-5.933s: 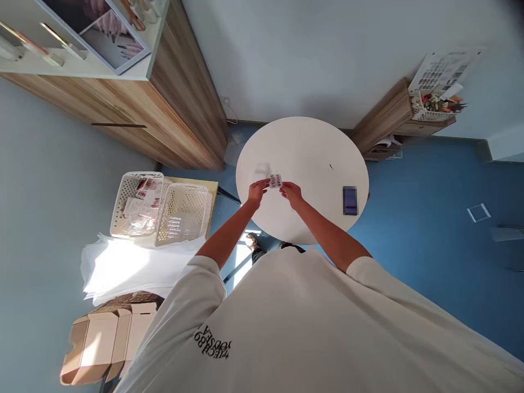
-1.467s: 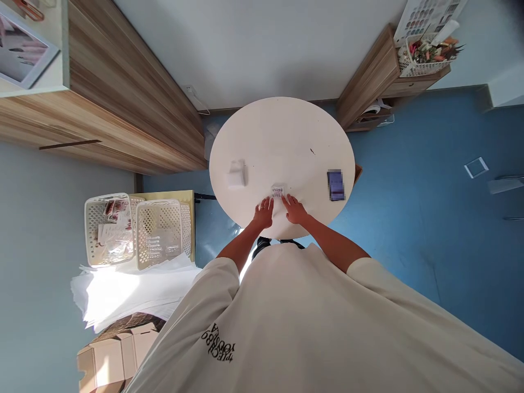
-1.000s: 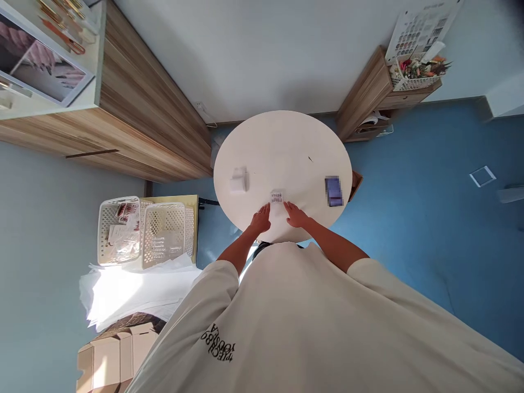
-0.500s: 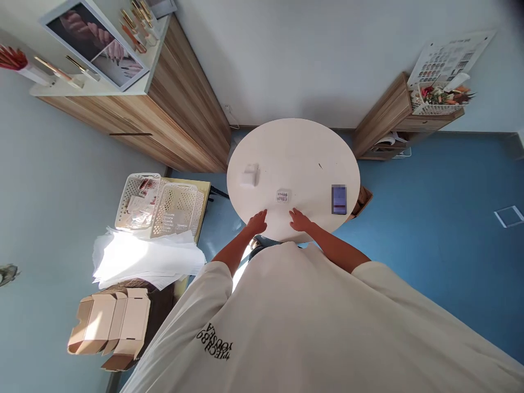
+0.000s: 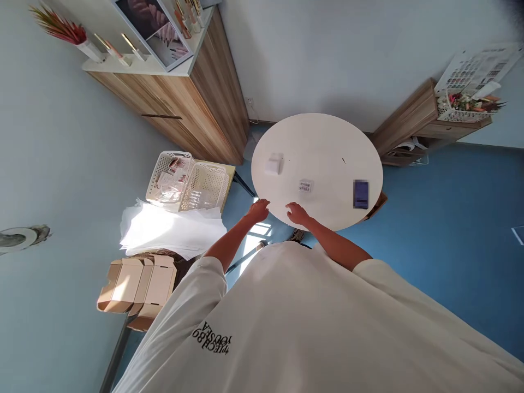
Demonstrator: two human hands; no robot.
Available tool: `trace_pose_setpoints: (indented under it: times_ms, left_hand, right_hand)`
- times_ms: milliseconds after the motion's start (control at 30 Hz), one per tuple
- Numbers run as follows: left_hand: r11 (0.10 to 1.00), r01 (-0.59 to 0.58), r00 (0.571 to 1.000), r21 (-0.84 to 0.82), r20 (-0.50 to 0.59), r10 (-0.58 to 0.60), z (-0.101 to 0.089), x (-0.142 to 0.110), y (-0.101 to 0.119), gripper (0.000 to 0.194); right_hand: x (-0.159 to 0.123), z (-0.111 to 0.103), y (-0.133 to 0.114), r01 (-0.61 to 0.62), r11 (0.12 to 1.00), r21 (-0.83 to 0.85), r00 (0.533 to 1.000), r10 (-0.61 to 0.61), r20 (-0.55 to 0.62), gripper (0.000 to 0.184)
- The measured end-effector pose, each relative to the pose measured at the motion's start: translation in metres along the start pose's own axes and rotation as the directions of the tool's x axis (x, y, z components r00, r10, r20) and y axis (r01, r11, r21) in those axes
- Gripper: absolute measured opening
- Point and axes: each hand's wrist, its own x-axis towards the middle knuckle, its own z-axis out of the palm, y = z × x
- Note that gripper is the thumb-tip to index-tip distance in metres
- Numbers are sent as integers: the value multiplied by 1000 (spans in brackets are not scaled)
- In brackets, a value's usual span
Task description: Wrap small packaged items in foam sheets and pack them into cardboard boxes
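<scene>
My left hand (image 5: 259,210) is at the left front edge of the round white table (image 5: 315,136), fingers stretched out and holding nothing. Over the front part of the tabletop is my right hand (image 5: 297,213), also empty, its fingers apart and slightly bent. Just beyond it lies a small clear case (image 5: 305,186) with rows of small purplish pieces, too small to name. A white block-like stack (image 5: 273,165) sits farther back on the left. On the right side lies a dark-screened phone or tablet (image 5: 361,195).
Left of the table, a stand holds two white plastic baskets (image 5: 208,181), white sheets (image 5: 164,226) and opened cardboard boxes (image 5: 159,281). A wooden cabinet (image 5: 221,93) stands at the back left, a smaller wooden one (image 5: 409,117) at the back right.
The view has turned, so the table and furniture appear farther right. Both hands have shifted left relative to the table; my left hand has gone from over the tabletop to its edge.
</scene>
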Motion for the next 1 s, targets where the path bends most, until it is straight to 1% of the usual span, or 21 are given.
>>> trace_pose_setpoints:
  times_ms: [100, 267, 433, 567, 667, 767, 833, 900, 1000]
  left_hand:
    - [1000, -26, 997, -12, -72, 25, -11, -26, -26, 53]
    - [998, -66, 983, -25, -173, 61, -31, -68, -78, 52]
    - [994, -107, 949, -17, -299, 97, -48, -102, -127, 52]
    - [995, -95, 922, -22, -379, 79, -53, -124, -157, 55]
    - [995, -91, 914, -47, -401, 65, -52, -137, -172, 57]
    - [992, -92, 912, -81, -407, 52, -47, -147, -181, 58]
    - [991, -100, 911, -94, -408, 53, -44, -151, -185, 59]
    - [988, -106, 913, -108, -404, 54, -41, -153, -186, 61]
    - [986, -107, 917, -125, -395, 49, -39, -154, -187, 61]
  right_hand:
    - [1, 19, -40, 56, 995, 77, 997, -52, -50, 48]
    - [4, 51, -105, 158, 964, 216, 983, -133, -125, 41]
    - [6, 79, -165, 225, 929, 294, 966, -173, -193, 36]
    - [12, 98, -207, 284, 900, 330, 946, -207, -249, 33]
    - [19, 108, -232, 294, 888, 354, 939, -199, -282, 32]
    - [25, 116, -249, 256, 888, 381, 940, -138, -311, 29]
    - [30, 119, -257, 224, 893, 390, 940, -92, -330, 26]
    - [33, 123, -262, 211, 898, 386, 935, -71, -347, 22]
    - [36, 125, -267, 229, 899, 373, 933, -94, -347, 11]
